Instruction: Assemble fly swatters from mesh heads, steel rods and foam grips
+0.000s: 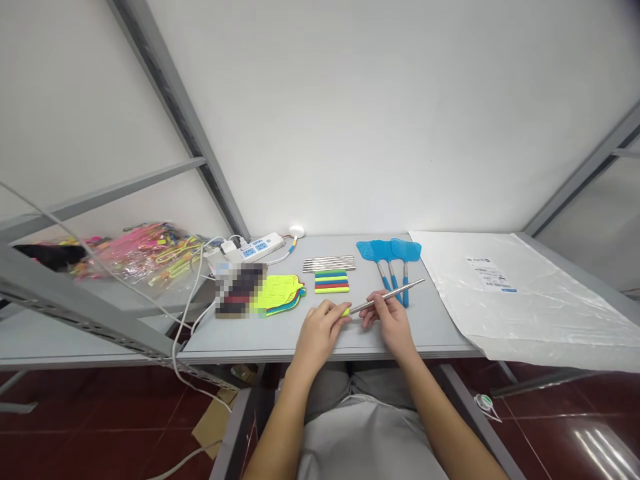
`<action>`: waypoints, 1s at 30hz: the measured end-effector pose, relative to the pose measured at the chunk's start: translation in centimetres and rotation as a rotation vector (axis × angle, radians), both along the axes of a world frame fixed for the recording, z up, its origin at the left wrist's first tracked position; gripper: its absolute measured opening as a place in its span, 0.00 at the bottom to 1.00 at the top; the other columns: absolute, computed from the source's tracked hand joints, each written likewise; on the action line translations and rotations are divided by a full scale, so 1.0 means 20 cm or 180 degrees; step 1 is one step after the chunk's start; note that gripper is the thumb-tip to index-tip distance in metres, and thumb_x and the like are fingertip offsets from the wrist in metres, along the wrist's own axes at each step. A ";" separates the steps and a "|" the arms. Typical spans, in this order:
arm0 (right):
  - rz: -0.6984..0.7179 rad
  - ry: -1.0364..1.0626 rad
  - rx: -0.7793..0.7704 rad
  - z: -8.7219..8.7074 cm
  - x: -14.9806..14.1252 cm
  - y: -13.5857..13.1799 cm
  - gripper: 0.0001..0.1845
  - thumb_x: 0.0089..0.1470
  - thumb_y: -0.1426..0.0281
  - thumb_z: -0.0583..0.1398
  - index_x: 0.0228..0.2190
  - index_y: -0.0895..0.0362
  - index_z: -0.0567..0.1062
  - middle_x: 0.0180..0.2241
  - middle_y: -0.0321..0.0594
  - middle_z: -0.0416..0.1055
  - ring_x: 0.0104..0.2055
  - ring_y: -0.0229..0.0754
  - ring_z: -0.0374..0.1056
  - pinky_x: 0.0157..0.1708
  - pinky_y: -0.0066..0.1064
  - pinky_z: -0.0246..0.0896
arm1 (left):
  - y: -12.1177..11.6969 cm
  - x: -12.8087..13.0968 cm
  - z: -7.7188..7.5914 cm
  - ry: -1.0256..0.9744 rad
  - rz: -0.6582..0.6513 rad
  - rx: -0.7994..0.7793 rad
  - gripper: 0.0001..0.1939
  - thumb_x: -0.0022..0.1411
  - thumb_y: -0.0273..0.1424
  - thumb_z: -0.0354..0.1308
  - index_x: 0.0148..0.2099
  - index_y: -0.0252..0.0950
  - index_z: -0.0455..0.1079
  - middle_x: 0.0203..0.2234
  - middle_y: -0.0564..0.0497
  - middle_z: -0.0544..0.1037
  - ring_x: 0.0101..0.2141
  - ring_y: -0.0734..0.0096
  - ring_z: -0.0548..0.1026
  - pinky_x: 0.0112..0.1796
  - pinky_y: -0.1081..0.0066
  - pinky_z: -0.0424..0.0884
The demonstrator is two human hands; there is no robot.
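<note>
My left hand is closed around a yellow handle grip, most of it covered by the fingers. From that grip a silver metal rod runs up to the right, and my right hand pinches it midway. Just ahead lie several coloured handle grips in a stack of green, blue, red and yellow, with a row of thin metal rods behind them. Three blue fly swatters rest behind my right hand. Left of the grips, a pile of swatter heads has a yellow one on top.
A white plastic mailer with a label covers the table's right side. A power strip with plugs and cables sits at the back left. Bagged colourful items lie beyond a grey metal post. The table's front edge is close to me.
</note>
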State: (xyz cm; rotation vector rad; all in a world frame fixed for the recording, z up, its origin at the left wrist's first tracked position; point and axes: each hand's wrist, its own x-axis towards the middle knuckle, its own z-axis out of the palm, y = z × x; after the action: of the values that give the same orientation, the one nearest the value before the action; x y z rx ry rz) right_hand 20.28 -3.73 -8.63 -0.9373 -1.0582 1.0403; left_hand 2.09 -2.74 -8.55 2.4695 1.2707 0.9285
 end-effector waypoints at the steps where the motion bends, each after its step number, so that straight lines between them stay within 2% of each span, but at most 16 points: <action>1: 0.0106 -0.0008 -0.0050 -0.01 0.01 -0.01 0.19 0.60 0.52 0.57 0.35 0.55 0.68 0.23 0.36 0.74 0.20 0.38 0.69 0.22 0.30 0.64 | -0.02 0.00 0.00 0.0027 -0.0006 0.0003 0.16 0.71 0.36 0.50 0.57 0.43 0.69 0.37 0.49 0.74 0.38 0.65 0.73 0.38 0.67 0.64; 5: 0.0444 -0.0121 -0.0181 -0.02 0.02 -0.01 0.17 0.59 0.54 0.59 0.36 0.55 0.70 0.24 0.35 0.74 0.21 0.37 0.69 0.23 0.29 0.64 | -0.04 0.00 -0.01 0.0091 -0.0014 -0.0011 0.16 0.71 0.36 0.50 0.57 0.43 0.70 0.37 0.50 0.76 0.37 0.66 0.73 0.36 0.68 0.64; 9: 0.0910 -0.0388 -0.0260 0.01 0.02 -0.03 0.16 0.52 0.58 0.65 0.34 0.58 0.77 0.23 0.36 0.73 0.25 0.39 0.69 0.27 0.31 0.64 | -0.05 0.00 0.01 0.0063 -0.0066 -0.0072 0.14 0.70 0.36 0.51 0.55 0.45 0.72 0.34 0.51 0.75 0.35 0.67 0.73 0.36 0.69 0.64; 12: 0.0994 -0.0471 -0.0277 0.04 0.02 -0.04 0.15 0.49 0.59 0.68 0.35 0.57 0.79 0.24 0.36 0.73 0.26 0.38 0.67 0.29 0.31 0.62 | -0.06 -0.01 0.01 -0.0054 -0.0103 -0.0130 0.14 0.70 0.36 0.52 0.53 0.45 0.73 0.33 0.51 0.74 0.34 0.66 0.73 0.36 0.69 0.65; 14: 0.1014 -0.0448 -0.0293 0.03 0.03 -0.04 0.18 0.49 0.56 0.67 0.36 0.56 0.80 0.26 0.36 0.72 0.26 0.37 0.65 0.29 0.30 0.61 | -0.06 0.00 0.01 -0.0200 -0.0111 -0.0167 0.14 0.69 0.36 0.53 0.54 0.45 0.73 0.32 0.51 0.74 0.35 0.66 0.73 0.36 0.69 0.65; 16: 0.1015 -0.0363 -0.0312 0.02 0.04 -0.03 0.24 0.53 0.49 0.62 0.38 0.56 0.80 0.25 0.36 0.70 0.25 0.36 0.62 0.28 0.30 0.60 | -0.06 0.00 0.00 -0.0415 -0.0086 -0.0192 0.16 0.68 0.36 0.55 0.57 0.46 0.71 0.33 0.51 0.74 0.35 0.66 0.73 0.37 0.69 0.66; 18: 0.0976 -0.0237 -0.0351 0.00 0.05 -0.01 0.32 0.58 0.44 0.51 0.40 0.57 0.80 0.22 0.35 0.64 0.23 0.36 0.59 0.26 0.31 0.59 | -0.05 0.01 -0.01 -0.0699 -0.0034 -0.0211 0.21 0.66 0.36 0.58 0.60 0.47 0.68 0.33 0.52 0.75 0.35 0.66 0.73 0.39 0.68 0.67; 20: 0.0913 -0.0122 -0.0414 -0.02 0.05 0.00 0.36 0.60 0.43 0.46 0.40 0.57 0.80 0.21 0.33 0.59 0.21 0.35 0.55 0.25 0.30 0.58 | -0.05 0.01 -0.01 -0.1043 0.0035 -0.0233 0.25 0.62 0.37 0.62 0.61 0.47 0.67 0.33 0.52 0.74 0.35 0.67 0.72 0.38 0.68 0.68; 23: 0.0838 -0.0029 -0.0478 -0.02 0.06 0.00 0.28 0.60 0.48 0.52 0.41 0.57 0.79 0.19 0.29 0.55 0.20 0.34 0.52 0.24 0.29 0.58 | -0.05 0.01 -0.01 -0.1658 0.0160 -0.0278 0.26 0.56 0.38 0.67 0.57 0.45 0.71 0.33 0.53 0.73 0.32 0.69 0.71 0.36 0.70 0.69; 25: 0.0825 0.0008 -0.0457 -0.01 0.05 -0.01 0.22 0.58 0.52 0.58 0.43 0.56 0.77 0.20 0.28 0.58 0.20 0.33 0.54 0.24 0.28 0.58 | -0.06 0.01 0.00 -0.2137 0.0275 -0.0329 0.22 0.56 0.40 0.67 0.52 0.42 0.74 0.34 0.52 0.73 0.30 0.72 0.71 0.34 0.71 0.69; 27: 0.0842 0.0031 -0.0399 0.01 0.05 -0.02 0.18 0.55 0.55 0.63 0.40 0.56 0.74 0.21 0.29 0.65 0.21 0.33 0.59 0.24 0.28 0.59 | -0.06 0.01 0.00 -0.2684 0.0420 -0.0419 0.17 0.61 0.42 0.62 0.49 0.39 0.73 0.35 0.51 0.73 0.26 0.75 0.70 0.31 0.72 0.69; 30: 0.0901 0.0038 -0.0319 0.01 0.03 -0.05 0.16 0.50 0.58 0.67 0.32 0.56 0.71 0.24 0.34 0.74 0.23 0.36 0.67 0.25 0.29 0.62 | -0.08 0.02 0.02 -0.3557 0.0654 -0.0565 0.17 0.67 0.44 0.52 0.45 0.36 0.70 0.29 0.53 0.70 0.22 0.77 0.69 0.26 0.74 0.66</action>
State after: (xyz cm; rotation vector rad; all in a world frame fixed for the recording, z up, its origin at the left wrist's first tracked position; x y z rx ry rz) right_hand 20.86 -4.74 -8.34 -0.8757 -1.1596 1.3412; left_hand 2.56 -4.25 -8.17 1.2553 1.0682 1.7600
